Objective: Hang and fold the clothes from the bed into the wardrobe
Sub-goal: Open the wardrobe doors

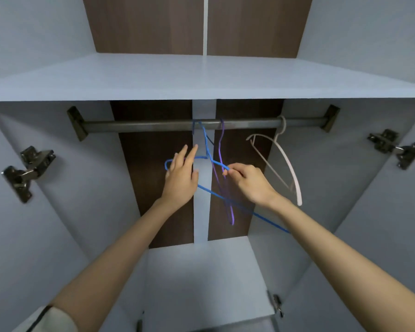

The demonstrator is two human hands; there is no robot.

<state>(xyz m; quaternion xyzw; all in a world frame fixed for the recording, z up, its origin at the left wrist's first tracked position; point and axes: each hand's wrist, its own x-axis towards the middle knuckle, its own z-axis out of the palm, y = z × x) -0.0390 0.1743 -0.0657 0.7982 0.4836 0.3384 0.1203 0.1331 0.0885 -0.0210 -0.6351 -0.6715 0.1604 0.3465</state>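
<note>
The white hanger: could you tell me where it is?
In the head view, the white hanger hangs near the rail's right end, right of the purple hanger.

A home clothes store, seen from inside: a pale grey-blue laminate wardrobe (58,224) with brown wood-grain back panels (153,188) and a flat pale shelf (201,75) above a dark metal hanging rail (153,125). A thin blue wire hanger (207,149), a thin purple wire hanger (230,212) and a white plastic hanger (290,168) hook over the rail. Dark metal door hinges (27,173) sit on both side walls.
</note>
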